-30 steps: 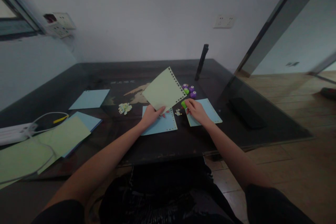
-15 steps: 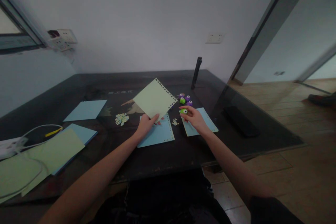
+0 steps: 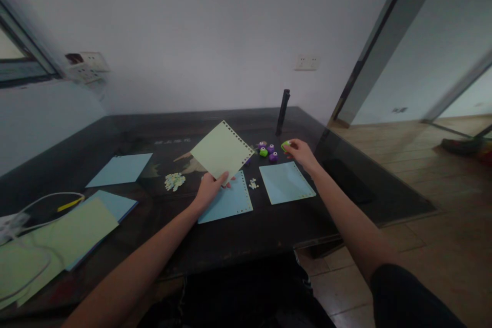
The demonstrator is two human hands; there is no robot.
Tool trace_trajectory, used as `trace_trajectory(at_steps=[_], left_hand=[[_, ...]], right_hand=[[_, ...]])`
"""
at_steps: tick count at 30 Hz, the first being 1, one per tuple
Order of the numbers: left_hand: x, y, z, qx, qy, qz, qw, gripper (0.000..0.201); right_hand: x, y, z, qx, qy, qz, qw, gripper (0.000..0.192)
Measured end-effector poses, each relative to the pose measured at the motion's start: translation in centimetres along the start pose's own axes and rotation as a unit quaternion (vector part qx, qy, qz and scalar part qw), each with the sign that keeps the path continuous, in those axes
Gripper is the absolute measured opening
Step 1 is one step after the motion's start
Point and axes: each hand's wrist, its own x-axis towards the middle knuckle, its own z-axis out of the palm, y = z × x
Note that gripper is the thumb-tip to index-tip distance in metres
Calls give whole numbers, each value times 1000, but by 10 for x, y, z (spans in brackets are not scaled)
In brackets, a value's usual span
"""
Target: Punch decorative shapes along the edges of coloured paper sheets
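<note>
My left hand [image 3: 209, 187] pinches the near corner of a pale green paper sheet [image 3: 221, 151] with punched holes along its right edge, holding it tilted above a blue sheet [image 3: 230, 202] on the dark table [image 3: 269, 220]. My right hand [image 3: 302, 152] is stretched further back and holds a small green hole punch [image 3: 285, 145] just right of a cluster of small purple and green punches [image 3: 267, 150]. Another blue sheet [image 3: 286, 182] with holes along its edges lies below my right hand.
A pile of paper bits [image 3: 174, 181] lies left of my left hand, a few more bits [image 3: 252, 183] between the blue sheets. Blue and green sheets [image 3: 77, 225] and a white cable [image 3: 34, 215] cover the left side. A black upright post [image 3: 282, 105] stands at the back.
My right hand has lifted the green punch off the right blue sheet and carried it back and right, beside the punch cluster. The green sheet stays in my left hand.
</note>
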Motion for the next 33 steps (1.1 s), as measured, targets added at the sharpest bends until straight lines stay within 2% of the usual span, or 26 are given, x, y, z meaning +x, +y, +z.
trace_trajectory(at_steps=[5,8,17,20,22,25,27,30,33], left_hand=[[-1,3,-2,18,6,-3,1000,39],[-1,4,-2,23,5,3,1000,39],[0,2,-2,15,-5,-5,1000,38],[0,-1,-1,4,-6,-2,1000,39],[1,-2,-1,-5,-7,-3,1000,40],[1,-3,0,-10,-12,-5,1000,40],[1,-3,0,-2,-15,0,1000,40],[1,-3,-1,11,-16,7,1000,40],[1,-2,-2,18,-15,7,1000,40]], right_hand=[[6,12,18,-88,-100,-10,991,19],[9,13,27,-115,-103,-28,988,21],[22,17,43,-104,-109,-34,988,23],[29,23,40,-92,-95,-42,990,23],[36,27,33,-107,-63,-43,991,22],[44,32,21,-183,-7,-35,982,21],[47,36,16,-255,21,-33,966,19],[47,40,15,-324,30,-20,945,17],[44,43,23,-334,21,-14,942,17]])
